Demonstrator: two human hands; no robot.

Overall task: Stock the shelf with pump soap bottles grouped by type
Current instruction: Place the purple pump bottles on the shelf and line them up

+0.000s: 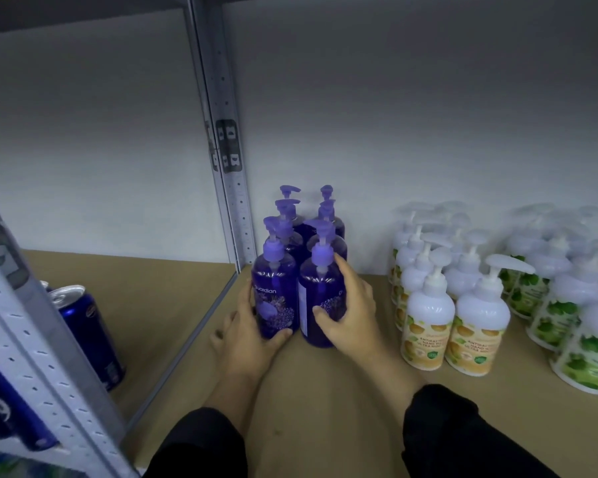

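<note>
Both hands — left hand (247,326), right hand (347,305) — grasp the front purple bottles (299,291) at frame centre; white bottles (463,298) already grouped right.

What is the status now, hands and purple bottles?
Left hand grips front-left purple bottle. Right hand grips front-right purple bottle. Both standing on shelf. Nothing blocking.

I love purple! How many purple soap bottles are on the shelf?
6, in two rows of three by the post. Left hand grips the front-left bottle, right hand grips the front-right bottle; two middle, two back. More may hide behind.
</note>
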